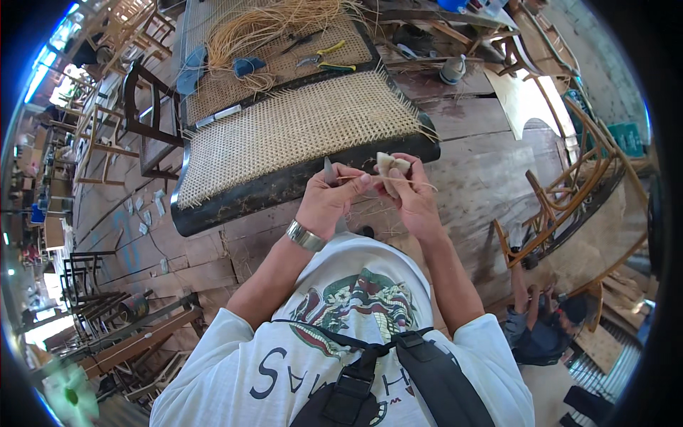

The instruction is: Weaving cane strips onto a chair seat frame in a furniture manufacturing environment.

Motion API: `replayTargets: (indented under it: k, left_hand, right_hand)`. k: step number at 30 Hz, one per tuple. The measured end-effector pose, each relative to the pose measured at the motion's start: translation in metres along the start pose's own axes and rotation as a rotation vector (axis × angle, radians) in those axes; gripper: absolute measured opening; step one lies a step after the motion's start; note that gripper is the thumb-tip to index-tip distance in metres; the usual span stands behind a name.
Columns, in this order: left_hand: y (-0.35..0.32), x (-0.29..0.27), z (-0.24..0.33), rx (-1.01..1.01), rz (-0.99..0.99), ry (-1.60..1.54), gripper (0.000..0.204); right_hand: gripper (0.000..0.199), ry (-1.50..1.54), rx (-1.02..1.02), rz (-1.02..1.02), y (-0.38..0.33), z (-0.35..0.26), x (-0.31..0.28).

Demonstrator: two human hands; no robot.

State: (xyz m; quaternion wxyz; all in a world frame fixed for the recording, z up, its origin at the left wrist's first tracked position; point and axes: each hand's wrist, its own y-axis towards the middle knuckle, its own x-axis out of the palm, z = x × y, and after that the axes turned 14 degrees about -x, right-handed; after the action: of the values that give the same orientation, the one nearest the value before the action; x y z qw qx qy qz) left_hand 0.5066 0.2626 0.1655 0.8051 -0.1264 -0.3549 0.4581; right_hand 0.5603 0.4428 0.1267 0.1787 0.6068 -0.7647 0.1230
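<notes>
In front of my chest both hands work on a thin pale cane strand (418,183). My left hand (329,199), with a metal watch on its wrist, is closed and pinches the strand between thumb and finger. A grey, pointed, blade-like piece (329,171) sticks up from that same hand; its lower part is hidden. My right hand (416,203) is closed around a folded whitish cloth (391,167), and the strand passes by it, its end jutting out to the right. Just beyond my hands lies a dark-framed panel with woven cane webbing (299,128).
On the panel's far part lie a bundle of loose cane strands (267,32), yellow-handled pliers (324,53) and blue cloth (247,66). Wooden chair frames (153,121) stand at left. A white bottle (452,70) sits at right. Another person (544,327) works beside a chair frame (562,206).
</notes>
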Motion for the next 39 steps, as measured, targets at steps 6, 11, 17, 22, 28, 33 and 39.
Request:
replayTargets:
  k: [6, 11, 17, 22, 28, 33, 39]
  left_hand:
    - [0.009, -0.024, -0.024, 0.058, 0.259, -0.134, 0.013]
    - [-0.010, -0.070, -0.039, 0.049, 0.338, -0.356, 0.014]
    - [-0.050, -0.246, -0.143, 0.087, 0.760, -0.468, 0.013]
    - [-0.311, -0.415, -0.227, -0.235, 1.291, -0.261, 0.054]
    - [-0.319, -0.344, -0.148, -0.057, 1.157, 0.076, 0.029]
    - [-0.098, -0.143, -0.056, 0.296, 0.505, 0.315, 0.024]
    - [0.006, -0.057, -0.010, -0.186, 0.198, 0.806, 0.026]
  right_hand:
    - [0.025, -0.124, -0.093, -0.110, 0.009, 0.031, 0.048]
    - [0.030, 0.011, 0.197, -0.088, 0.023, 0.058, 0.079]
    - [0.030, 0.749, 0.705, 0.031, 0.039, 0.068, 0.037]
    - [0.032, 0.092, 0.088, 0.374, 0.083, -0.054, -0.111]
    - [0.036, -0.765, -0.212, 0.018, 0.045, -0.031, -0.076]
    - [0.027, -0.881, -0.310, -0.215, 0.028, 0.037, 0.011]
    - [0.031, -0.769, -0.321, -0.186, 0.020, 0.051, 0.025]
